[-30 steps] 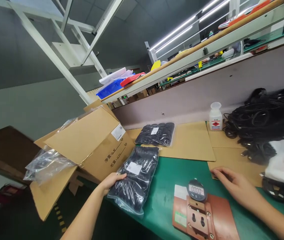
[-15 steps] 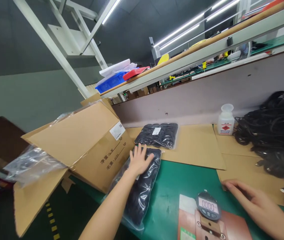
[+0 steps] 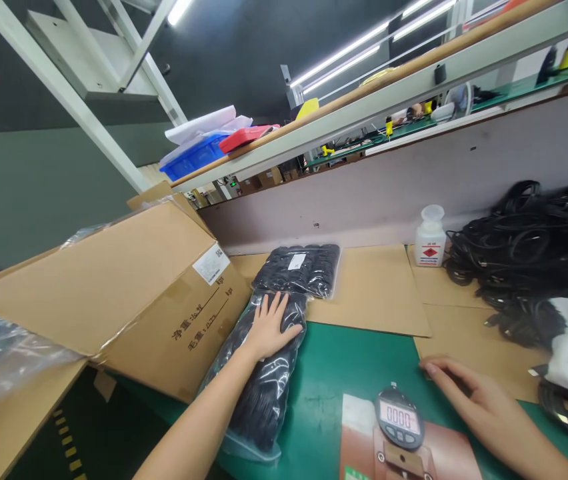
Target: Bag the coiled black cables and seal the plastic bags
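My left hand lies with fingers spread on a clear plastic bag of black cables, which rests on the green mat beside the cardboard box. Behind it, a second bag of coiled black cables with a white label lies flat on a cardboard sheet. At the right, my right hand rests at the edge of the cardboard, its fingers curled together; whether anything is inside is hidden. Left of that hand, a round digital gauge reading 0000 sits on a copper-coloured plate.
A large open cardboard box leans at the left, plastic film spilling from it. A white bottle and a heap of black cables stand at the back right. Above runs a shelf with a blue tray.
The view has shifted, so the table and box appear further left. My left hand has settled on the near bag, slightly lower relative to the bag behind. My right hand stays by the cardboard edge.
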`<state>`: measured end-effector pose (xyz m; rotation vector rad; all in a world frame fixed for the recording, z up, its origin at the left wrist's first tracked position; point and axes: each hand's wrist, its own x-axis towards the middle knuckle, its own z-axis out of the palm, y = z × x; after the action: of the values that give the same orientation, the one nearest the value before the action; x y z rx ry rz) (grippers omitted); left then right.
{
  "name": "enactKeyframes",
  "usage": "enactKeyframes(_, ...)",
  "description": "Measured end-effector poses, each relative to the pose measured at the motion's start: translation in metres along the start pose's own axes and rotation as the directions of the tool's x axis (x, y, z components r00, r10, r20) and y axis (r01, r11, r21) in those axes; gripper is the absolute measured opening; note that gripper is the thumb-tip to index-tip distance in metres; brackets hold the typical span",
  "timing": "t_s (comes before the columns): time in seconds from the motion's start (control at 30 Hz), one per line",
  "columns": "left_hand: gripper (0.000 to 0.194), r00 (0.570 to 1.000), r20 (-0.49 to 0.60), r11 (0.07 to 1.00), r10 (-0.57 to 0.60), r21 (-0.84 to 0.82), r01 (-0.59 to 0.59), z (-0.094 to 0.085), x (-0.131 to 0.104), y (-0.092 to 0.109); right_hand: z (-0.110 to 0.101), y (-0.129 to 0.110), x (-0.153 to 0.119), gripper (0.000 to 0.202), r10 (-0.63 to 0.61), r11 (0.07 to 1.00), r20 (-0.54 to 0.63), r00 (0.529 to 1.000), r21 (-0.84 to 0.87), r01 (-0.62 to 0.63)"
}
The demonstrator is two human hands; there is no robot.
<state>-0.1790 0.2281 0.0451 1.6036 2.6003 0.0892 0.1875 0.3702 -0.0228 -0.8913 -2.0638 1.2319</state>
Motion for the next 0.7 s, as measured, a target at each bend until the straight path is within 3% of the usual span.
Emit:
enactKeyframes(0.1, 0.091, 0.996, 0.048, 0.997, 0.079, -0.002, -0.079, -0.005, -0.004, 0.0, 0.001, 0.001, 0.001, 0.045, 0.007, 1.0, 0.004, 1.0, 0.011, -0.007)
enactKeyframes(0.2, 0.082, 0.996, 0.06, 0.998, 0.067, -0.008, -0.066, -0.006, -0.002, 0.002, 0.001, 0.0, 0.001, 0.046, 0.007, 1.0, 0.005, 1.0, 0.015, -0.007)
enactKeyframes(0.3, 0.077, 0.992, -0.02, 0.992, -0.124, -0.005, 0.124, -0.002, 0.007, 0.003, -0.001, -0.004, 0.0, 0.046, -0.004, 1.0, -0.002, 1.0, 0.028, 0.004)
enactKeyframes(0.43, 0.085, 0.917, -0.082, 0.921, -0.39, -0.024, 0.389, -0.005, 0.026, -0.004, -0.002, -0.009, -0.002, 0.045, -0.047, 0.997, -0.027, 0.999, 0.057, 0.048)
enactKeyframes(0.57, 0.083, 0.874, -0.104, 0.879, -0.475, -0.009, 0.477, -0.014, 0.034, -0.021, 0.001, -0.008, -0.001, 0.045, -0.067, 0.994, -0.006, 0.998, 0.086, 0.068)
enactKeyframes(0.7, 0.082, 0.859, -0.131, 0.866, -0.495, 0.002, 0.5, -0.006, 0.027, -0.032, 0.005, -0.004, 0.0, 0.043, -0.067, 0.992, 0.01, 0.998, 0.106, 0.065)
